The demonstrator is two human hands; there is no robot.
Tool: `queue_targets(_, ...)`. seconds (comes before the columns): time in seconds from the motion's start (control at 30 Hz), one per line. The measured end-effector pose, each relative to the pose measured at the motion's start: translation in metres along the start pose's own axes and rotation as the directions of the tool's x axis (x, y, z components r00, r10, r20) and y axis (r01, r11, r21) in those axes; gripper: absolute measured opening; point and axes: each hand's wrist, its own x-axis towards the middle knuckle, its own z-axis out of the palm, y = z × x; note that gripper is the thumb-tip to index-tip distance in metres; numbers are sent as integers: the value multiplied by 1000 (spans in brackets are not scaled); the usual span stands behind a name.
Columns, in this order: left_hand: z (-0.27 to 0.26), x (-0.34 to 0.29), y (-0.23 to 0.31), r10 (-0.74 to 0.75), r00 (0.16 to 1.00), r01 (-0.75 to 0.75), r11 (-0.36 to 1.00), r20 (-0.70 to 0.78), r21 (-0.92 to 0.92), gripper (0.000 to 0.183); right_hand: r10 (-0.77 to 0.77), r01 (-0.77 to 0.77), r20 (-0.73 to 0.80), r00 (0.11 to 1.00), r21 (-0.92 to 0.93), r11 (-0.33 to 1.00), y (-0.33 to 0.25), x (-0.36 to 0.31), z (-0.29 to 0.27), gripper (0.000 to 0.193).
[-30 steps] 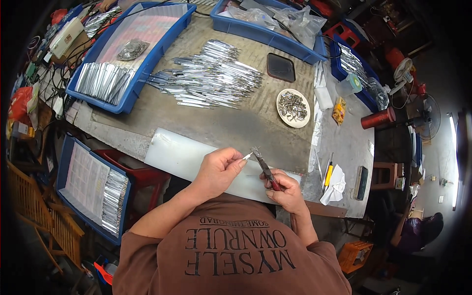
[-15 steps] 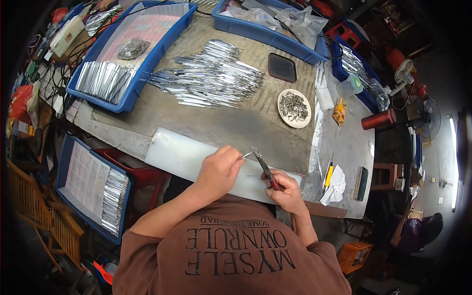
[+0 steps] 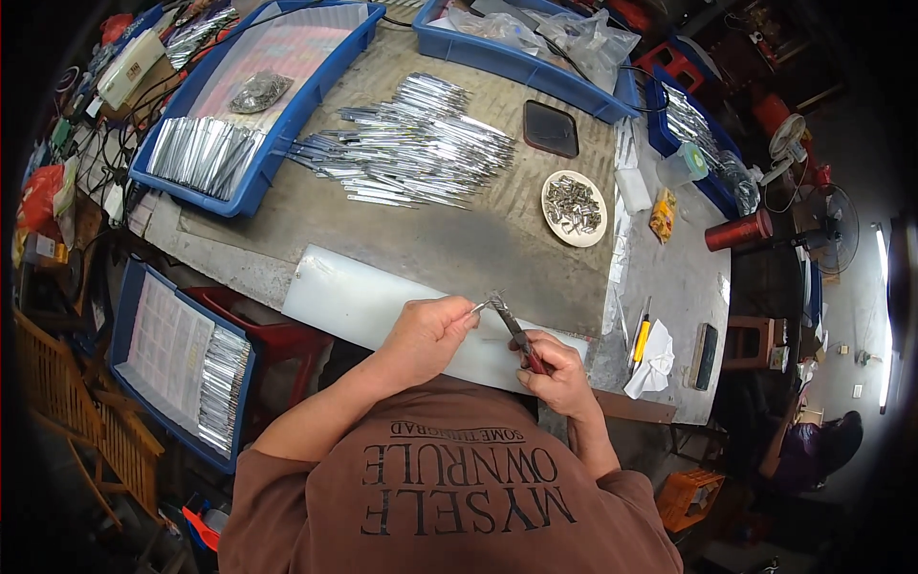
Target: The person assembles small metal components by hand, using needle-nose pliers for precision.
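Note:
My right hand [image 3: 558, 375] is wrapped round the handles of dark pliers with reddish grips [image 3: 514, 327], their jaws pointing up and away from me. Fingertips of my left hand [image 3: 426, 335] pinch a small, slim silver metal piece [image 3: 480, 306], whose far end meets the plier jaws; its exact shape is too small to make out. Both hands are above a white board [image 3: 354, 295] along the table's near edge. Beyond them lies a loose heap of thin silver metal strips [image 3: 416, 143]. A cream plate [image 3: 574, 243] of small metal pieces stands to the right.
Blue trays stand at the back left [image 3: 273, 182], back right [image 3: 497, 50] and low on the left [image 3: 124, 373]. A black shallow dish [image 3: 550, 129], a yellow-handled tool [image 3: 641, 340] and crumpled white tissue [image 3: 654, 364] lie toward the right. A person [image 3: 813, 450] sits at far right.
The plier tips and the pinched metal piece have dropped slightly toward me. My left wrist has lowered a little, and both hands keep their hold.

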Motion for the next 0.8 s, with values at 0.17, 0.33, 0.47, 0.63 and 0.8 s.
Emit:
queue_targets(0.17, 8, -1, 0, 375, 914, -224, 783, -153, 581, 5, 73, -73, -3, 997, 33, 997, 0, 1, 3, 13)
queue_targets(0.33, 13, 2, -6, 373, 908, -198, 781, -189, 593, 7, 86, -84, -14, 996, 105, 991, 4, 1, 5, 14)
queue_targets(0.47, 3, 1, 5, -32, 997, 24, 995, -77, -101, 16, 64, -58, -34, 997, 154, 986, 3, 1, 2, 14)
queue_targets(0.63, -13, 1, 6, -250, 919, 392, 646, 304, -654, 21, 9, -10, 16, 1000, 121, 993, 3, 1, -2, 15)
queue_targets(0.8, -18, 1, -1, -212, 895, 440, 570, 393, -694, 20, -14, 8, 69, 998, 81, 997, -2, 0, -4, 14)
